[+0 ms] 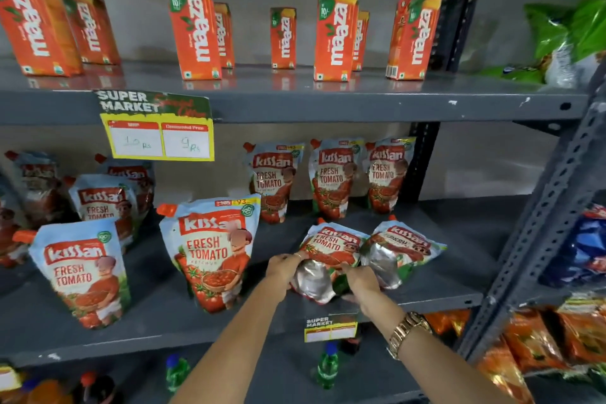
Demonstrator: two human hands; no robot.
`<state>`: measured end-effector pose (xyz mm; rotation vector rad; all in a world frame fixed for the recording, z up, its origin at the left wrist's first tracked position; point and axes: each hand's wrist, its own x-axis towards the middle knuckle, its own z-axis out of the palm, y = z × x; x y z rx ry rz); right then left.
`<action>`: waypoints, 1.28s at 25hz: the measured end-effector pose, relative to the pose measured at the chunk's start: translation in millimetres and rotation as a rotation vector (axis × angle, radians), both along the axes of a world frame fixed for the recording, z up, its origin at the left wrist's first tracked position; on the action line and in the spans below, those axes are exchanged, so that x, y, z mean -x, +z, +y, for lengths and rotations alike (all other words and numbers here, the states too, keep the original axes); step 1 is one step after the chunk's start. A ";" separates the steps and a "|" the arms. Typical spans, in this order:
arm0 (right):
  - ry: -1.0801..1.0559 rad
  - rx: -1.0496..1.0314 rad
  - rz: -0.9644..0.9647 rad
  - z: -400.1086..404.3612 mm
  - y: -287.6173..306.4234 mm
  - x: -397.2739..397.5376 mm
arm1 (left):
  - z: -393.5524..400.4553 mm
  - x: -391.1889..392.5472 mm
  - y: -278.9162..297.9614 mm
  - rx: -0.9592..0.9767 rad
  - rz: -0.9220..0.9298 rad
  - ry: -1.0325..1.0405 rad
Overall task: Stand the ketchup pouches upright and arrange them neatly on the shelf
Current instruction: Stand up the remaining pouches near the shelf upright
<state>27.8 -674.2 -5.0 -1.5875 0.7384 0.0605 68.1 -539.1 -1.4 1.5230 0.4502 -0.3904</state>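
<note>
A: What's the step in hand here?

B: Both hands are working on one fallen Kissan ketchup pouch (pixel 329 248), lying flat right of centre on the grey metal shelf (pixel 426 292) with its silver base facing the camera. The left hand (pixel 282 267) is gripping the base's left edge with fingers curled onto it, and the right hand (pixel 362 279) is pinching the right edge the same way.

A: How should it be done well?

B: I'd judge the base gusset needs spreading flat before the pouch is tipped up, or it will be flopping over again. Lifting from the base while the spout end is swinging up and back should be keeping it clear of the second fallen pouch (pixel 405 249) touching it on the right.

A: And where should it be going?

B: Probably in front of the three upright pouches (pixel 331 179) standing at the back; the large upright pouch (pixel 213 249) at centre is setting the front line, I'd guess.

A: The surroundings?

B: Maaza cartons (pixel 334 33) are standing on the shelf above, a price tag (pixel 159 128) is hanging at upper left, and more pouches (pixel 82 272) are standing at lower left, some leaning
</note>
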 end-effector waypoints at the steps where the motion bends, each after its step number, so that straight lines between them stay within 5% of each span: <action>1: 0.023 0.005 0.008 -3.3 -2.6 -1.4 | 1.9 0.0 -1.1 -0.009 0.024 -0.022; 9: 0.305 0.263 0.106 -21.4 -3.0 -6.8 | 15.2 39.6 11.0 0.011 0.246 -0.236; 14: 0.278 0.287 0.065 -13.2 5.2 -9.0 | 8.3 18.9 -14.9 -0.120 0.078 0.076; 19: 0.114 0.118 0.007 -2.1 0.8 -18.5 | 1.5 23.7 -11.3 -0.275 -0.065 0.157; 26: 0.006 0.322 -0.424 1.1 28.5 -22.9 | -0.8 18.5 18.1 -0.302 -0.479 0.322; 32: 0.010 0.457 -0.490 3.5 26.1 -11.6 | 0.5 26.3 13.4 -0.176 -0.421 0.275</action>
